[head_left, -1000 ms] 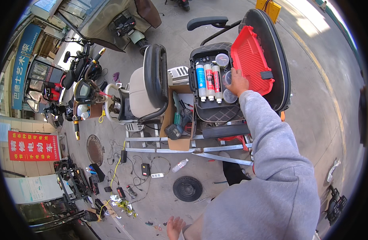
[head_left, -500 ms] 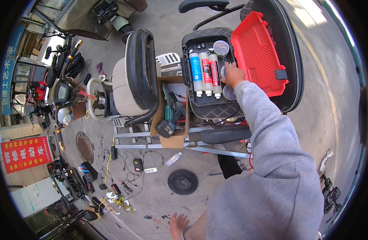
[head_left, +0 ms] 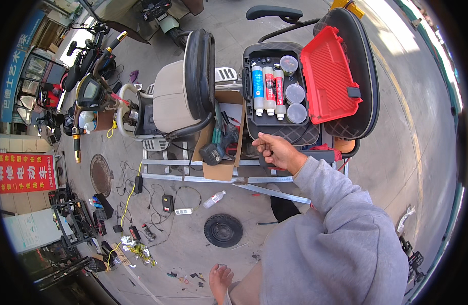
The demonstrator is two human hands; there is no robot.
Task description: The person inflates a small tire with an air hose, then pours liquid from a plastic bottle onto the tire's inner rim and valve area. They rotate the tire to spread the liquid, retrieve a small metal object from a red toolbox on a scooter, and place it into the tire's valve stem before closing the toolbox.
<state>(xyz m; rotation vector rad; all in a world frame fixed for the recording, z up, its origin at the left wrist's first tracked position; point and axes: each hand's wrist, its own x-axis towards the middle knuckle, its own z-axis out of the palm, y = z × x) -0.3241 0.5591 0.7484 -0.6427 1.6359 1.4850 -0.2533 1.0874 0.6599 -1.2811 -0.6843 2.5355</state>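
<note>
My right hand [head_left: 271, 148], fingers curled, hovers at the front edge of a seat cushion, below an open black tool case [head_left: 272, 122]; whether it holds anything small is unclear. The case carries three tube cartridges [head_left: 268, 90] with blue and red labels and three clear round tubs [head_left: 295, 93]. Its red lid [head_left: 329, 79] stands open against the seat back. My left hand [head_left: 219, 277] is low at the bottom, fingers apart and holding nothing.
Left are a cardboard box [head_left: 215, 168] of power tools, a beige seat [head_left: 168, 91] and handlebars [head_left: 91, 94]. Below lie metal rails [head_left: 198, 178], a tyre [head_left: 223, 230], a bottle [head_left: 214, 198] and cables [head_left: 152, 222]. Another scooter [head_left: 168, 25] stands at the top.
My right hand has left the clear tub in the case and moved down and left to the cushion's front edge, uncovering the tubs. My left hand remains low.
</note>
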